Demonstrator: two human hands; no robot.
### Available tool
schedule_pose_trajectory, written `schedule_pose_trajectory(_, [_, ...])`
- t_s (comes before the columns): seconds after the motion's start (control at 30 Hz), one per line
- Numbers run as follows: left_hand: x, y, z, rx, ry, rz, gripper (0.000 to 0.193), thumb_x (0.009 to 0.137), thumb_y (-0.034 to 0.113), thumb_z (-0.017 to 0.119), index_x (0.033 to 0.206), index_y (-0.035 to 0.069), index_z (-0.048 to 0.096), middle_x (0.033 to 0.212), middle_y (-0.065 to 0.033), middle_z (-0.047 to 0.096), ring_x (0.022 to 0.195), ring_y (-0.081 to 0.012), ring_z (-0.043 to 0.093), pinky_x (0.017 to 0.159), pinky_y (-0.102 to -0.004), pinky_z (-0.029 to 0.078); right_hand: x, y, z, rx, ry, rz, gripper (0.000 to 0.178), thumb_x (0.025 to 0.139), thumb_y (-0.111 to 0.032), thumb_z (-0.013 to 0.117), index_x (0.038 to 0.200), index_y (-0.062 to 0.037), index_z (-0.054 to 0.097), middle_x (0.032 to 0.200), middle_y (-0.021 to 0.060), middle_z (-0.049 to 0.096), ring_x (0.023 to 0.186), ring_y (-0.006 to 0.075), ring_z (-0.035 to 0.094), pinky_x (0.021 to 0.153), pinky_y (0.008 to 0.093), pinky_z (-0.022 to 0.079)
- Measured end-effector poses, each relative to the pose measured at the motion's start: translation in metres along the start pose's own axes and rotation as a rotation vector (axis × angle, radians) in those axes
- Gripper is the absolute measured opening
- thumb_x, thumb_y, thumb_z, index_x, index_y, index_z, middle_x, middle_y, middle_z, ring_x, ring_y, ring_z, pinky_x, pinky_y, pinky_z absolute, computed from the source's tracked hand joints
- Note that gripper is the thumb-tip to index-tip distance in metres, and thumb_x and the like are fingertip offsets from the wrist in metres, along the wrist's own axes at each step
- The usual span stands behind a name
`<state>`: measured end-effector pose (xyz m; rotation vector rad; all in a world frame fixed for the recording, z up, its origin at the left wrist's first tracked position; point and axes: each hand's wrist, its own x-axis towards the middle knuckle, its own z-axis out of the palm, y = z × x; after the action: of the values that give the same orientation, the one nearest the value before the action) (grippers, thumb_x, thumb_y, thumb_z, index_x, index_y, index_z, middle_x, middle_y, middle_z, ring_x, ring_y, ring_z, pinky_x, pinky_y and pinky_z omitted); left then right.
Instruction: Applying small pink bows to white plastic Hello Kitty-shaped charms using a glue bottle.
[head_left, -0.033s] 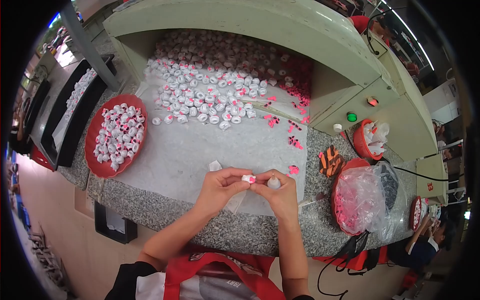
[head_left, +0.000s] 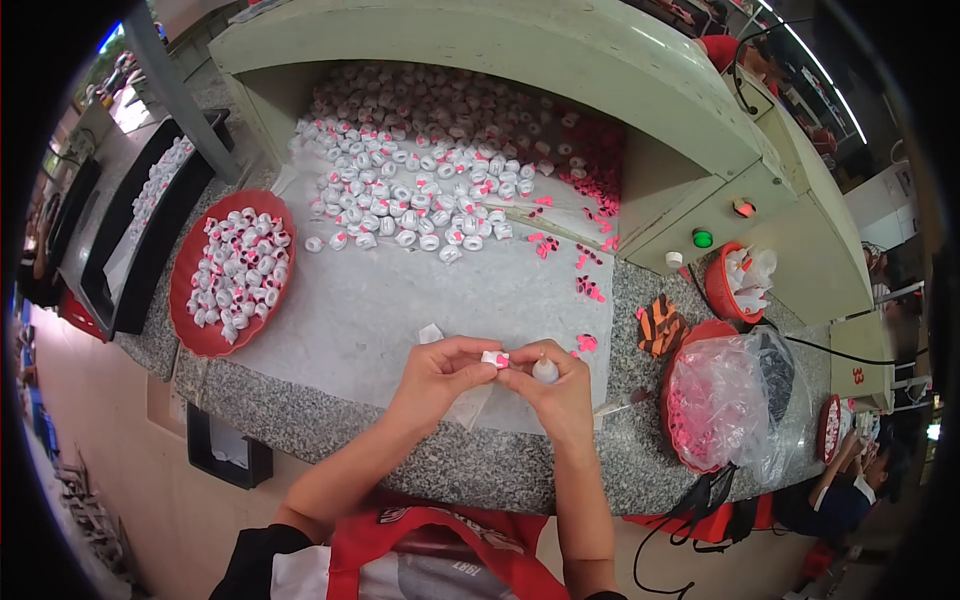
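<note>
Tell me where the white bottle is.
In the head view, just right of centre, the white bottle is in the right hand, beside the white-and-pink piece.

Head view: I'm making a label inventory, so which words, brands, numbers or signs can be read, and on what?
Red apron: pale lettering, partly folded; wording not copied here.
Shirt: small pale number on a grey print; not copied.
Pale cabinet at far right: red number; not copied.
White pieces: any marks too small to read.
</note>
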<state>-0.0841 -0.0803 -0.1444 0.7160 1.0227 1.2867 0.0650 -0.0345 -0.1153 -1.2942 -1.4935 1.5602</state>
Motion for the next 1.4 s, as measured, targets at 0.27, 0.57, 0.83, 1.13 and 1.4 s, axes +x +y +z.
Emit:
schedule_pose_trajectory(0.27, [-0.031,0.038,0.003,0.017,-0.113,0.105,0.029,0.077,-0.004,0.058,0.106,-0.004,0.052,0.091,-0.0126,0.061,0.083,-0.0172,0.061,0.073,-0.0262,0.051,-0.02,-0.002,0.007,0.115,-0.007,-0.458,0.023,0.066,0.005,0.068,0.088,-0.0008,0.062,0.09,0.0105,0.059,0.075,0.0146,0.058,0.064,0.0246,0.048])
schedule_pose_trajectory(0.57, [-0.039,0.034,0.002,0.195,-0.156,0.232,0.028,0.076,-0.009,0.058,0.103,-0.006,0.052,0.089,-0.0152,0.061,0.081,-0.0187,0.062,0.071,-0.0271,0.052,-0.026,-0.002,0.012,0.456,-0.104,-0.233,0.019,0.069,-0.001,0.069,0.085,0.0022,0.06,0.085,0.0137,0.059,0.061,0.013,0.054,0.047,0.0207,0.042])
schedule_pose_trajectory(0.83, [-0.041,0.03,-0.016,0.095,-0.048,0.241,0.027,0.076,-0.009,0.058,0.102,-0.005,0.052,0.089,-0.0156,0.061,0.081,-0.0176,0.062,0.071,-0.0269,0.052,-0.018,0.002,0.034,0.419,-0.11,-0.1,0.019,0.072,-0.003,0.067,0.088,0.0024,0.059,0.079,0.0103,0.06,0.057,0.0115,0.053,0.047,0.0214,0.041])
schedule_pose_trajectory(1.13, [-0.031,0.069,-0.099,0.94,0.473,0.511,0.022,0.074,-0.004,0.059,0.095,0.0,0.061,0.086,-0.0079,0.062,0.073,-0.0121,0.059,0.066,-0.0216,0.047,0.005,-0.008,0.073,0.239,-0.023,-0.019,0.023,0.078,-0.003,0.059,0.099,0.002,0.055,0.086,0.0107,0.061,0.06,0.011,0.055,0.05,0.0203,0.043])
schedule_pose_trajectory(1.4, [0.059,0.061,-0.086,1.442,0.617,0.76,0.022,0.068,0.005,0.063,0.09,0.008,0.062,0.096,-0.0099,0.052,0.081,-0.0241,0.054,0.062,-0.0356,0.046,-0.006,0.008,0.044,0.085,0.019,-0.173,0.032,0.075,-0.002,0.061,0.104,-0.0006,0.049,0.09,0.0077,0.055,0.065,0.0113,0.055,0.054,0.0219,0.046])
